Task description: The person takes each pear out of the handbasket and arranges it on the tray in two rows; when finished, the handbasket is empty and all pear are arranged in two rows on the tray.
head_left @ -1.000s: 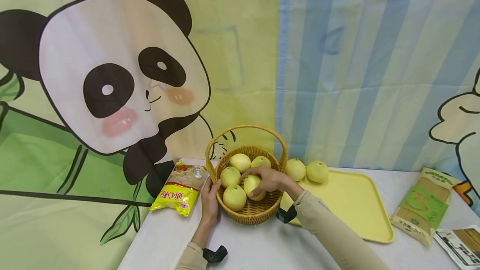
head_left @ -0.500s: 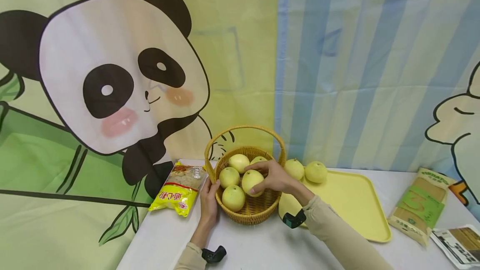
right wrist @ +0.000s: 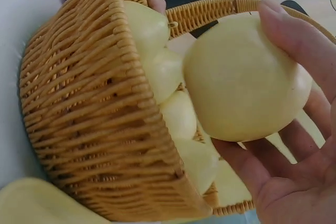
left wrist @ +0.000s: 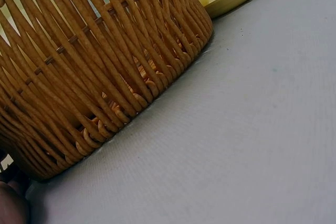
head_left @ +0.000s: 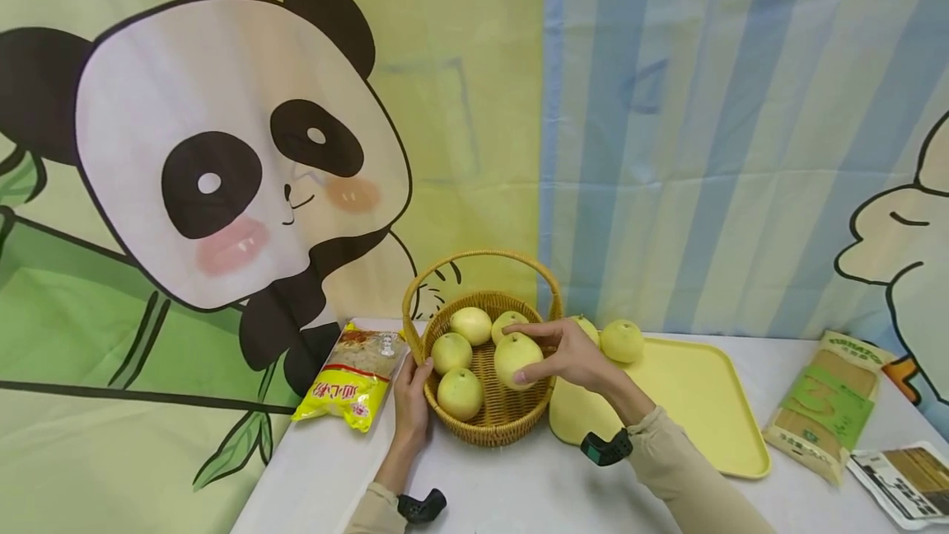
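Note:
My right hand [head_left: 574, 357] grips a pale yellow pear [head_left: 517, 361] between thumb and fingers, over the right side of a wicker basket [head_left: 493, 431]. In the right wrist view this held pear [right wrist: 247, 77] is raised at rim height, apart from the others. Several more pears [head_left: 460, 394] lie in the basket, mostly toward its left and back. My left hand [head_left: 412, 402] holds the basket's left rim, its thumb over the edge. In the left wrist view the basket's woven side [left wrist: 94, 61] fills the upper left, and little of that hand shows.
A yellow tray [head_left: 697, 402] lies right of the basket, with two pears [head_left: 621, 341] at its back left corner. A yellow food packet [head_left: 356, 377] is to the left. A green-banded packet [head_left: 826, 406] and a white packet [head_left: 908, 480] lie at far right. A printed curtain hangs behind.
My right hand has lifted the pear from among the others, up and slightly to the right. My left hand stays on the basket's rim.

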Tool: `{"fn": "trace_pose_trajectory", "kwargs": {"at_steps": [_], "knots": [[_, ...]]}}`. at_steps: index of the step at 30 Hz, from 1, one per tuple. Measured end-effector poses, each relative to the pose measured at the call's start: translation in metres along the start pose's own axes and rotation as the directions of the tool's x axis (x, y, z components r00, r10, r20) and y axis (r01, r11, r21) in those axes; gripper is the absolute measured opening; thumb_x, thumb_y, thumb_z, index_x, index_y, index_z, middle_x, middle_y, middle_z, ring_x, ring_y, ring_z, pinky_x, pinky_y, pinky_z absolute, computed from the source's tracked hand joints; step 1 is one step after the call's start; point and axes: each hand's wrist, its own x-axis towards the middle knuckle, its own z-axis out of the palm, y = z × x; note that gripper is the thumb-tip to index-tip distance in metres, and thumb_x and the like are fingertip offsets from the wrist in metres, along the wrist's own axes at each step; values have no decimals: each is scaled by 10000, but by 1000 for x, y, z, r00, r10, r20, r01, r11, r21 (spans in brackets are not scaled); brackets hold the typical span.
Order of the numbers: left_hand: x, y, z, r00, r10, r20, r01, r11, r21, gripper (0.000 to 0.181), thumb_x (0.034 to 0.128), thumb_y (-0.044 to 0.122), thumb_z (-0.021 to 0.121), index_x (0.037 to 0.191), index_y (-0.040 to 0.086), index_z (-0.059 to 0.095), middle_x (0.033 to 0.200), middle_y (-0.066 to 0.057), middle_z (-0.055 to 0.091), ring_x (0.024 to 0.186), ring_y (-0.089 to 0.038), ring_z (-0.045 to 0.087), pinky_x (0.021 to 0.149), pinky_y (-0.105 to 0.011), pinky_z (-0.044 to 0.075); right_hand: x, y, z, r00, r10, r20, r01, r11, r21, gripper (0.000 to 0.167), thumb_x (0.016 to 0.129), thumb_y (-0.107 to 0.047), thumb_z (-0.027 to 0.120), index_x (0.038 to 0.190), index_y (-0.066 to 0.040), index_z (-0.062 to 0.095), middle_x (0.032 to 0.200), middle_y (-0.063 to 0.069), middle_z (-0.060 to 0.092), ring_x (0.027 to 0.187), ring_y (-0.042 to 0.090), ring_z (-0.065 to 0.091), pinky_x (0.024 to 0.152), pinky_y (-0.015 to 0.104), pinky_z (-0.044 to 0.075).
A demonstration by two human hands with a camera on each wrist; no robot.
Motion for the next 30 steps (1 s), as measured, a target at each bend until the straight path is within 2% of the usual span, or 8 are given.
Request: {"fn": "trace_pose_trajectory", "kwargs": {"at_steps": [3,7,14,19,23,27,30], "knots": [[-1,0,0,1000,-1,0,1,1000,0,450,1107,326,525,1533,184,554,1536,-86,594,1447,-252,511,1199,-348,377,-5,1,-4,1000,-24,-17,25,999,42,692,807,-125,931,1444,-92,663,1456,141,667,1055,246,758,819,341,638],[-1,-1,0,1000,-1,-4,1,1000,-9,457,1098,334,540,1529,186,559,1535,-82,594,1448,-249,507,1233,-446,349,-17,-1,-11,998,-47,-47,50,997,62,707,814,-111,922,1460,-55,640,1527,187,597,1128,212,746,871,348,635],[-1,0,0,1000,-1,-5,1,1000,-6,480,1099,317,534,1558,178,527,1565,-91,566,1471,-267,485,1253,-498,330,-42,4,-34,988,-42,-148,53,996,71,713,811,-72,916,1461,-23,628,1496,255,600,1208,120,709,933,339,626],[-2,1,1,1000,-6,-1,6,1000,-2,473,1099,305,530,1552,169,532,1558,-99,571,1467,-274,490,1248,-496,332,-64,11,-55,971,-21,-239,36,998,57,695,831,-45,893,1472,-48,625,1471,129,658,1166,132,733,902,325,631],[-3,0,1,1000,-14,-1,14,1000,5,469,1099,304,528,1546,163,539,1547,-102,580,1458,-278,499,1239,-482,348,-79,16,-76,949,-31,-314,49,998,50,684,846,9,864,1477,5,600,1463,-15,675,1164,109,732,848,304,639],[-3,-1,1,1000,-14,0,14,1000,11,467,1105,323,524,1548,173,538,1545,-93,583,1451,-261,509,1225,-431,371,-89,19,-96,919,-34,-392,60,997,53,673,846,57,845,1470,31,594,1432,-108,687,1176,67,719,812,277,639],[-1,-1,1,1000,-3,-1,3,1000,7,457,1108,329,524,1538,175,547,1534,-86,592,1438,-247,517,1196,-347,389,-95,21,-109,895,-24,-446,42,999,31,666,850,46,848,1469,7,607,1418,-135,692,1190,19,696,822,242,627]]}}
